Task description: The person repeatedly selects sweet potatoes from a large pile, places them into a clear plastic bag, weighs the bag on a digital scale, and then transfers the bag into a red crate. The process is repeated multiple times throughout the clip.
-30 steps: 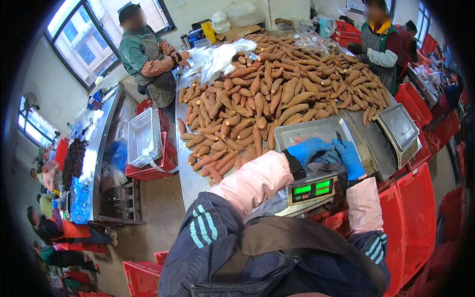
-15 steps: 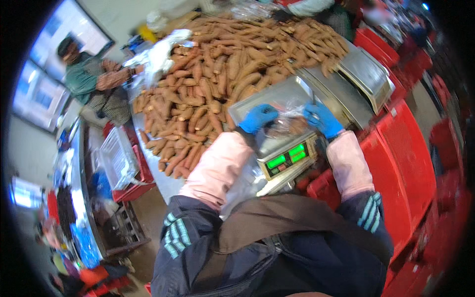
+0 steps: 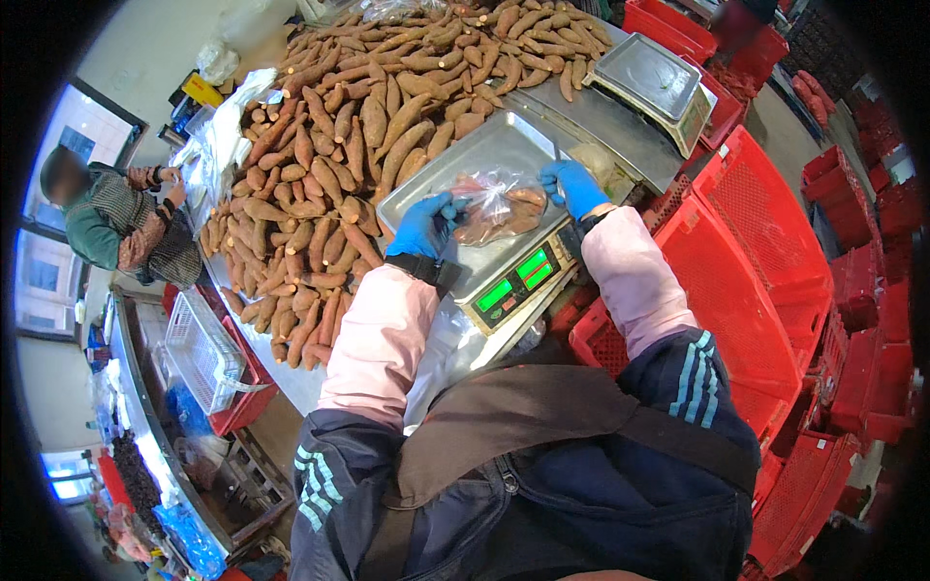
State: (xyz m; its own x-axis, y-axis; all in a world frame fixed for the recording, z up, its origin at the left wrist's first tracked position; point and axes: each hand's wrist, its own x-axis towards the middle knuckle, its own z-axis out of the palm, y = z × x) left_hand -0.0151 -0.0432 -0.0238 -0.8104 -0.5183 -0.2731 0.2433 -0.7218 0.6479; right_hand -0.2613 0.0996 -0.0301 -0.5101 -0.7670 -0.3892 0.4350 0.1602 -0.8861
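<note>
A clear plastic bag of sweet potatoes (image 3: 502, 219), its top gathered into a bunch, lies on the metal pan of a weighing scale (image 3: 523, 138). My left hand (image 3: 424, 229), in a blue glove, is at the bag's left edge with its fingers curled in; whether they pinch the plastic is hidden. At the bag's right side my right hand (image 3: 575, 188), also blue-gloved, is closed around a thin, dark, stick-like tool (image 3: 556, 151) pointing up and away. The scale's green display (image 3: 515, 279) faces me, below the bag.
A large heap of loose sweet potatoes (image 3: 339, 145) covers the table beyond and to the left. A second scale (image 3: 647, 77) stands at the far right. Red plastic crates (image 3: 741, 261) line the right. On the left are a white crate (image 3: 203, 353) and another person (image 3: 121, 213).
My hands have moved apart from over the bag to its two sides. The bag's gathered top now shows between them. The whole view has shifted and turned.
</note>
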